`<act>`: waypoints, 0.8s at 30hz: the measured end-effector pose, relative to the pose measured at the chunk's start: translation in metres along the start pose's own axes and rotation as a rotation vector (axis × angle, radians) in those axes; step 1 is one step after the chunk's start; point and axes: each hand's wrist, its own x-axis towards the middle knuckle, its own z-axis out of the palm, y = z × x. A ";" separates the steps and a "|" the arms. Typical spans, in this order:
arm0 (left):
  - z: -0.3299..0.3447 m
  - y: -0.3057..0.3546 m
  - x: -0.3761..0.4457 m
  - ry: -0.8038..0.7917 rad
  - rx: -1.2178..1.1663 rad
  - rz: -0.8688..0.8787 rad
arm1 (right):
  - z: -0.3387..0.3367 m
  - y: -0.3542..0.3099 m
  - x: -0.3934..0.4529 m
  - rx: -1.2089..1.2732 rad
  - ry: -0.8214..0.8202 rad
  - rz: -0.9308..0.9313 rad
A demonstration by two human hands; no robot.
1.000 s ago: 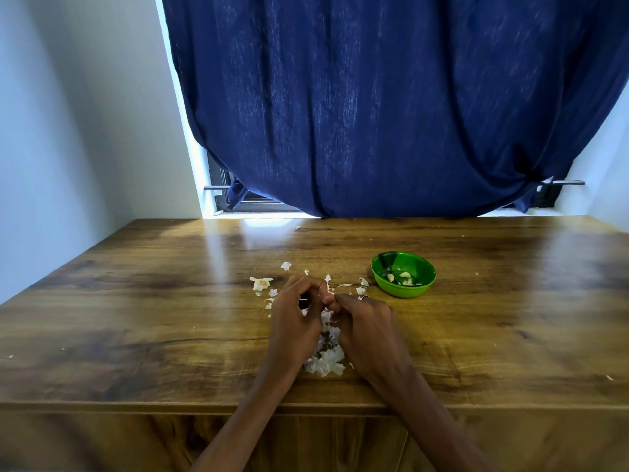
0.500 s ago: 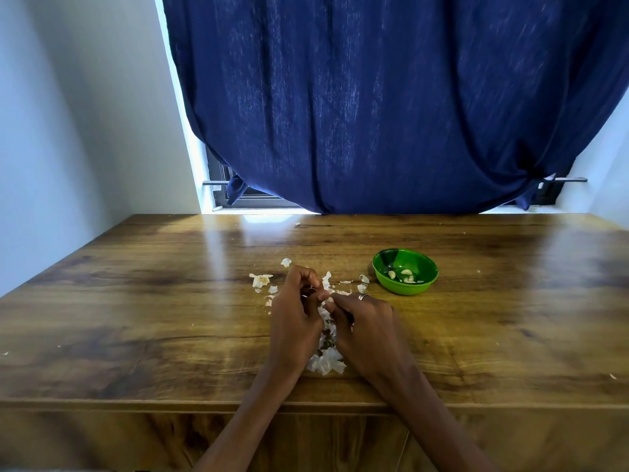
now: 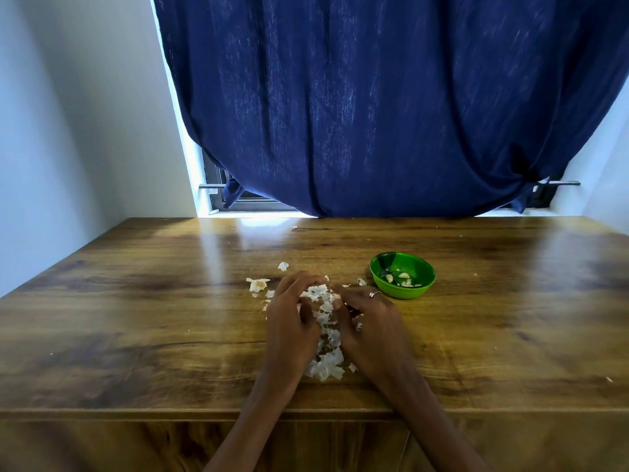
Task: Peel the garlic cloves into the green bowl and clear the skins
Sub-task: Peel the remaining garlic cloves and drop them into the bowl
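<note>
A green bowl (image 3: 401,291) sits on the wooden table right of centre, with several peeled garlic cloves (image 3: 403,276) inside. A pile of white garlic skins (image 3: 327,364) lies near the table's front edge, between my two hands. My left hand (image 3: 291,323) has its fingers curled over a skin-covered garlic clove (image 3: 316,294) at the far end of the pile. My right hand (image 3: 369,327), with a ring on one finger, pinches at that same clove from the right. The clove is mostly hidden by skins and fingers.
Loose skin scraps (image 3: 258,284) lie scattered left of and behind my hands, and one more scrap (image 3: 361,282) lies near the bowl. A dark blue curtain (image 3: 374,114) hangs over the window behind the table. White walls close in on both sides.
My fingertips were pressed together over the clove; now they have drawn slightly apart and more white skin shows between them. The bowl has not moved.
</note>
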 end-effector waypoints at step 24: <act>-0.001 0.001 -0.001 -0.036 -0.068 -0.069 | -0.001 0.003 0.008 0.708 -0.030 0.404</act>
